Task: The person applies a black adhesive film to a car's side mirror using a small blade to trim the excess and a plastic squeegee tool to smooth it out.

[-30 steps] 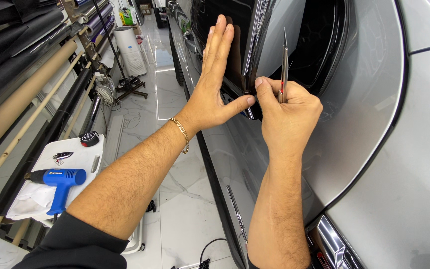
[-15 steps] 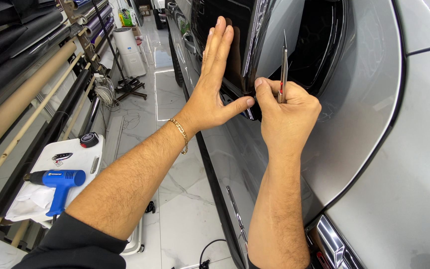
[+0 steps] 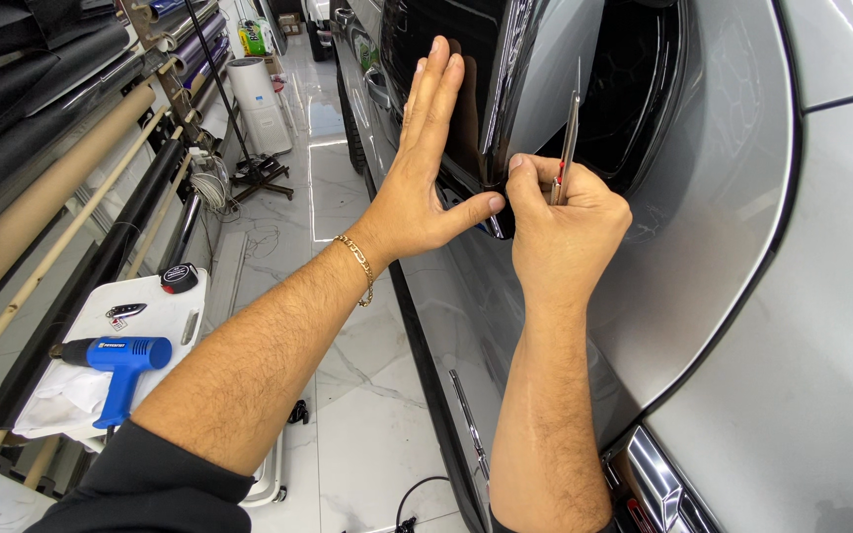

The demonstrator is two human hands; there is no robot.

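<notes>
1. Filling the right of the view: silver car body [image 3: 733, 227], running out of frame at top, right and bottom, so its full shape not showing.
2. Sitting in the body's opening: glossy black panel [image 3: 476, 89], its upper part cut off by the frame edge, its lower edge hidden behind both hands.
3. Leaning along the left wall: rolls of film [image 3: 41, 168], ends out of view.
4. Standing low at left: white bench [image 3: 150, 306], partly covered by the left sleeve, carrying a blue heat gun [image 3: 116, 357], a black tape roll [image 3: 180, 277] and a small item too small to make out.
5. Pressing flat on the black panel: left hand [image 3: 425, 178], fingers spread straight and close together, thumb stretched out toward the other hand.
6. Pinching a slim knife [image 3: 567, 138] upright: right hand [image 3: 565, 222], fingers curled shut around the handle, thumb tip touching the panel's edge; blade tip thin and hard to see against the dark recess.
7. Hanging at the left wrist: gold bracelet [image 3: 357, 259].
</notes>
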